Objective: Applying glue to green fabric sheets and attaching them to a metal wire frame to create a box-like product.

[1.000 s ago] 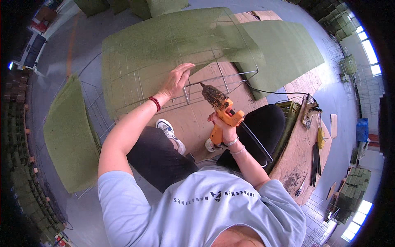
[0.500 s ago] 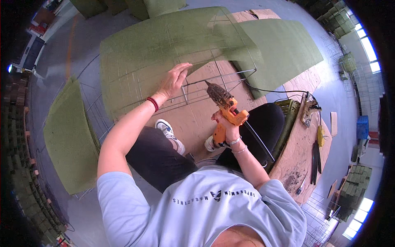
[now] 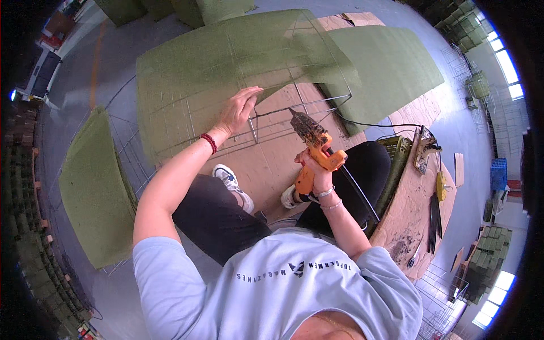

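My right hand is clenched around the handle of an orange glue gun, which I hold above my knees with its dark, dirty nozzle pointing away from me. The tip of this nozzle is just beside the near wire of a thin wire frame, but I cannot tell if they touch. From the back of the gun a long dark rod comes out, passing over my right leg. My left hand, with a red beaded bracelet at the wrist, is at the near edge of a green mesh sheet; its fingers are stretched and close together, and I cannot tell whether the thumb is pinching the mesh. This sheet covers a large part of the frame, and below them lies brown cardboard. At the right, a second green sheet lies partly under the first one. A black cable runs toward the cardboard-covered surface at my right side, where several black sticks lie near a yellow object.
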Demonstrator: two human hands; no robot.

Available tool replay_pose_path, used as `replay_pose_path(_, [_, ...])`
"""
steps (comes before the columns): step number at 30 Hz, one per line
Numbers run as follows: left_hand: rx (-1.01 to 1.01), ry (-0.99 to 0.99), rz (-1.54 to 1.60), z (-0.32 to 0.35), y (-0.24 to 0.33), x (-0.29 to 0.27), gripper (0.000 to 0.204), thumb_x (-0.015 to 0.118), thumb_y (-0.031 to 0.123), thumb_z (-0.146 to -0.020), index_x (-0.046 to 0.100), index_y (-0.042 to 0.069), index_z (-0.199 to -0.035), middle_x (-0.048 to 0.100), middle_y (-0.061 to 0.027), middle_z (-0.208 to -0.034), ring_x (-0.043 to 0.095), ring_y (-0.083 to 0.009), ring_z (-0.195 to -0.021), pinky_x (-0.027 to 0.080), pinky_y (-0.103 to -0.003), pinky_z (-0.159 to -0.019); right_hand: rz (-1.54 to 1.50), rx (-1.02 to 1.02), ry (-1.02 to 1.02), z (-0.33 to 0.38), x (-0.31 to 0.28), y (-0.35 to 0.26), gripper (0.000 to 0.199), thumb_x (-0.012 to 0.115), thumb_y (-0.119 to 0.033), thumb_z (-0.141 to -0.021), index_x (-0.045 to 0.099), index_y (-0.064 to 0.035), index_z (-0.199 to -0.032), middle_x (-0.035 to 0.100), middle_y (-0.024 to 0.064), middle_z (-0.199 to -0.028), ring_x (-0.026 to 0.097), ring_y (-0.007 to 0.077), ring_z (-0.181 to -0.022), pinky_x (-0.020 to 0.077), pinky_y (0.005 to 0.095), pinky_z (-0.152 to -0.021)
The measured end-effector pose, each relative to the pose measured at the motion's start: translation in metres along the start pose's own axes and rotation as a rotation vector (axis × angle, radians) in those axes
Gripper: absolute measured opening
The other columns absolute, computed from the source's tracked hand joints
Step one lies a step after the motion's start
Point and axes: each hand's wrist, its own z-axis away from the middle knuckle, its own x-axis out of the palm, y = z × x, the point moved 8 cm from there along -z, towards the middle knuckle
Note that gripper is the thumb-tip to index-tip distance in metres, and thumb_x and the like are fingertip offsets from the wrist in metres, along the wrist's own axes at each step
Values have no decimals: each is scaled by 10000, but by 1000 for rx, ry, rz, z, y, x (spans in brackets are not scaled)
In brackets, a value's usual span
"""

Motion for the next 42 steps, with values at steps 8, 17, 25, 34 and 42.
replay_pose_path(8, [-11,6,11,0,-1,0,406,376,242,-960,553,-14,-1219,567,-185,-1262,516,-320,-1208,385,-368,-1029,-16,-16,43,-1,-10,0,102,598,-57,-835,520,-34,-897,518,49,-773,516,178,-741,458,359,-737])
replay_pose_path(17, [-21,-1,17,1,-1,0,431,374,277,-962,550,-11,-1229,564,-183,-1272,515,-324,-1209,384,-372,-1031,-68,-59,71,-1,-17,-5,117,592,-47,-845,519,-19,-931,534,57,-792,540,186,-762,473,375,-753])
replay_pose_path(25, [-41,-5,13,2,-2,0,459,358,317,-971,555,-6,-1230,560,-182,-1278,508,-324,-1216,373,-379,-1043,-96,-45,117,-4,-24,-5,121,585,-36,-851,511,-12,-944,533,59,-791,544,190,-759,481,373,-751])
replay_pose_path(34, [-46,-10,40,2,-5,1,462,360,319,-964,552,0,-1237,557,-171,-1287,500,-314,-1228,366,-366,-1047,-102,-70,150,-5,-29,-10,114,596,-56,-840,522,-12,-916,542,62,-774,553,190,-761,465,341,-727])
replay_pose_path(42, [-47,-15,27,2,-4,1,463,361,309,-960,544,-11,-1240,554,-168,-1293,499,-311,-1231,368,-361,-1047,-146,-74,181,-6,-33,-12,113,610,-89,-830,521,-37,-877,525,36,-746,541,175,-735,428,302,-702])
